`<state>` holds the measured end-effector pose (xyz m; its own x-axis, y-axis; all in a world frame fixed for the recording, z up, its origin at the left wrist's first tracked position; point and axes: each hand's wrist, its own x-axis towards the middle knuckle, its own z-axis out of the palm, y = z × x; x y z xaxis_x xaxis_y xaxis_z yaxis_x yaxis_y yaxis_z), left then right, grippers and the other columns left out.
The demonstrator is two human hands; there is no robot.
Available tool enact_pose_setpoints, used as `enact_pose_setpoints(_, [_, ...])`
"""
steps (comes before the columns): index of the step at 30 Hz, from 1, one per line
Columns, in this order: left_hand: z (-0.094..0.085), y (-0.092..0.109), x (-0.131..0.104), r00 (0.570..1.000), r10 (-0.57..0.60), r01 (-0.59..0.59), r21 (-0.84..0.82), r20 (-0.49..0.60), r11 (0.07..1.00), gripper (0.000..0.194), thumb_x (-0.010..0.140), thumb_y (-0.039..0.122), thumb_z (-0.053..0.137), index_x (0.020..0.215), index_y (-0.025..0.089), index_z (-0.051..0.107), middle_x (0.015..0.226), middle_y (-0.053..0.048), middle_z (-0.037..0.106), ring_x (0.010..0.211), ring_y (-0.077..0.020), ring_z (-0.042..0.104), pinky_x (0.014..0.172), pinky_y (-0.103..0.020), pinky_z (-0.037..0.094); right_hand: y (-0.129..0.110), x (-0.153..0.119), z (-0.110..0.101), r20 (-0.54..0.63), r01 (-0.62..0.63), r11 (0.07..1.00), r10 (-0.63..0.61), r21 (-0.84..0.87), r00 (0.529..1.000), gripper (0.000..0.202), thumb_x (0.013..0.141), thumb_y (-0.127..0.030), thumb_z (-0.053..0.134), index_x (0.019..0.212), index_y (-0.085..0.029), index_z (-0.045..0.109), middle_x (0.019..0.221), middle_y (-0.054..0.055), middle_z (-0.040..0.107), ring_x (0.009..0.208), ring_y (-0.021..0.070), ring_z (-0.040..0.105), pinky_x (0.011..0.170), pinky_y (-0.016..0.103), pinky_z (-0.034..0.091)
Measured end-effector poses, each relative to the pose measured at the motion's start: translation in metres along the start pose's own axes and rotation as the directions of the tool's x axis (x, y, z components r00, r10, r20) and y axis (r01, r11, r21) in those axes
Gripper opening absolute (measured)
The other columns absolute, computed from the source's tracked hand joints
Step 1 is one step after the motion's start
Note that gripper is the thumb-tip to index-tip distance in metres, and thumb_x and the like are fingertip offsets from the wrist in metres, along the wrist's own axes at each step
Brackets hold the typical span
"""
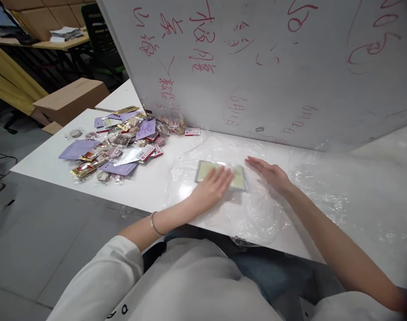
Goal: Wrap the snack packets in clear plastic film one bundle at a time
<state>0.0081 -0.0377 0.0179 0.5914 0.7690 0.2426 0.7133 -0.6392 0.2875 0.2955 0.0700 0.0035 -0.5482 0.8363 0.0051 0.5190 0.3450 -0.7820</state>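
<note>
At center frame, a person's left hand (214,186) lies flat on a pale-green packet (239,177), likely light, slippery and best edge-gripped; the right hand (272,174), apart, opens over plastic film (261,214).

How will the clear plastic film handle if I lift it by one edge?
The clear film should be floppy and light for its size: it looks thin and wrinkled. It may slide easily, being glossy and loose. The flat green packet seems to lie on it under the left hand, so it could shift too.

Open table (151,185) runs between the packet pile (121,139) and plastic film (263,216), with the whiteboard (273,89) blocking the far side.
</note>
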Motion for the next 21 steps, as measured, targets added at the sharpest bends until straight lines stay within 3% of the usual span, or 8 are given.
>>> enact_pose_setpoints(3, [0.035, 0.018, 0.010, 0.980, 0.024, -0.019, -0.028, 0.198, 0.999, 0.053, 0.102, 0.027, 0.039, 0.153, 0.018, 0.036, 0.162, -0.015, 0.027, 0.153, -0.0372, 0.010, 0.119, -0.066, 0.014, -0.013, -0.004, 0.002, -0.212, -0.015, 1.000, 0.015, 0.001, 0.977, 0.064, 0.101, -0.047, 0.005, 0.157, -0.027, 0.029, 0.155, 0.006, 0.045, 0.144, 0.0277, 0.040, 0.115, 0.057, 0.036])
enact_pose_setpoints(5, [0.033, 0.015, 0.008, 0.969, 0.059, -0.032, -0.115, 0.242, 0.993, 0.059, 0.101, 0.044, 0.041, 0.154, 0.019, 0.034, 0.164, -0.014, 0.024, 0.153, -0.0367, 0.008, 0.121, -0.064, 0.011, -0.030, -0.011, 0.016, -0.251, -0.017, 0.987, -0.024, -0.157, 0.968, 0.062, 0.102, -0.054, 0.016, 0.157, -0.030, 0.029, 0.159, 0.004, 0.038, 0.149, 0.0290, 0.030, 0.120, 0.058, 0.026])
enact_pose_setpoints(9, [-0.018, -0.025, -0.003, 0.990, -0.116, 0.133, -0.292, 0.075, 0.947, 0.049, 0.100, 0.036, 0.043, 0.147, 0.022, 0.046, 0.157, -0.012, 0.040, 0.147, -0.0309, 0.033, 0.120, -0.053, 0.026, -0.061, -0.026, 0.058, 0.102, 0.252, 0.865, -0.231, -0.434, 0.968, 0.064, 0.100, -0.058, 0.034, 0.158, -0.036, 0.022, 0.164, 0.000, 0.024, 0.152, 0.0321, 0.019, 0.123, 0.063, 0.011])
enact_pose_setpoints(10, [-0.034, -0.041, -0.006, 0.963, -0.270, 0.258, -0.254, -0.011, 0.932, 0.047, 0.098, 0.030, 0.045, 0.143, 0.020, 0.050, 0.156, -0.013, 0.041, 0.145, -0.0327, 0.035, 0.118, -0.053, 0.029, -0.063, -0.028, 0.066, 0.183, 0.309, 0.838, -0.252, -0.450, 0.950, 0.065, 0.099, -0.059, 0.037, 0.158, -0.037, 0.022, 0.165, 0.001, 0.023, 0.151, 0.0325, 0.020, 0.123, 0.063, 0.012])
enact_pose_setpoints(12, [-0.060, -0.078, -0.016, 0.790, -0.570, 0.564, -0.096, -0.224, 0.820, 0.050, 0.093, 0.022, 0.045, 0.142, 0.014, 0.048, 0.155, -0.018, 0.039, 0.145, -0.0366, 0.032, 0.115, -0.055, 0.031, -0.063, -0.030, 0.076, 0.266, 0.358, 0.810, -0.258, -0.465, 0.929, 0.066, 0.098, -0.059, 0.040, 0.158, -0.037, 0.024, 0.165, 0.002, 0.021, 0.151, 0.0324, 0.021, 0.123, 0.062, 0.016])
enact_pose_setpoints(14, [-0.078, -0.114, -0.028, 0.590, -0.735, 0.788, 0.038, -0.335, 0.615, 0.055, 0.089, 0.017, 0.047, 0.142, 0.007, 0.045, 0.150, -0.026, 0.040, 0.141, -0.0422, 0.035, 0.110, -0.059, 0.035, -0.059, -0.030, 0.078, 0.283, 0.360, 0.803, -0.249, -0.474, 0.926, 0.065, 0.099, -0.058, 0.040, 0.158, -0.035, 0.025, 0.166, 0.003, 0.020, 0.151, 0.0314, 0.021, 0.123, 0.059, 0.018])
enact_pose_setpoints(16, [-0.086, -0.141, -0.040, 0.477, -0.817, 0.879, 0.141, -0.324, 0.456, 0.052, 0.089, 0.020, 0.045, 0.137, 0.000, 0.046, 0.137, -0.034, 0.049, 0.131, -0.0462, 0.044, 0.100, -0.060, 0.041, -0.056, -0.029, 0.074, 0.290, 0.363, 0.801, -0.246, -0.476, 0.925, 0.064, 0.099, -0.057, 0.041, 0.157, -0.034, 0.026, 0.166, 0.003, 0.020, 0.152, 0.0306, 0.020, 0.123, 0.059, 0.017])
enact_pose_setpoints(21, [-0.090, -0.158, -0.051, 0.487, -0.819, 0.867, 0.283, -0.303, 0.410, 0.044, 0.088, 0.019, 0.040, 0.122, -0.005, 0.055, 0.124, -0.038, 0.054, 0.119, -0.0484, 0.050, 0.089, -0.059, 0.047, -0.057, -0.028, 0.067, 0.297, 0.356, 0.826, -0.241, -0.437, 0.924, 0.065, 0.099, -0.057, 0.043, 0.158, -0.034, 0.025, 0.166, 0.003, 0.017, 0.152, 0.0289, 0.018, 0.124, 0.057, 0.016])
